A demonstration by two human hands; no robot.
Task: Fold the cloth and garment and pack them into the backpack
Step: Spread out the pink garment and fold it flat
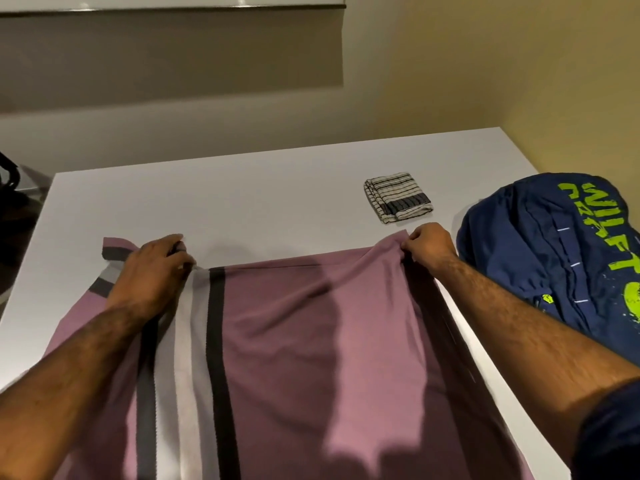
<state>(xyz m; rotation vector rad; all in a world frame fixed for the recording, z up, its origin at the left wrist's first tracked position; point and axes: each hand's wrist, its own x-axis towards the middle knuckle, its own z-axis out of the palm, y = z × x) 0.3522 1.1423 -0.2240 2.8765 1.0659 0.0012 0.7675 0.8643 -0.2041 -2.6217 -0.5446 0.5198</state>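
Note:
A mauve garment (311, 341) with white, grey and black stripes lies spread over the near part of the white table (242, 202). My left hand (152, 271) grips its far edge near the striped band. My right hand (429, 247) pinches the far right corner, lifting it slightly. A folded cloth (398, 197), white with dark stripes, lies on the table beyond my right hand. A navy backpack (561, 251) with lime green lettering lies at the table's right edge, next to my right forearm.
A beige wall rises behind the table, with a window blind (173, 46) at upper left. A dark object (8, 181) shows at the left edge of the view, beyond the table's left side.

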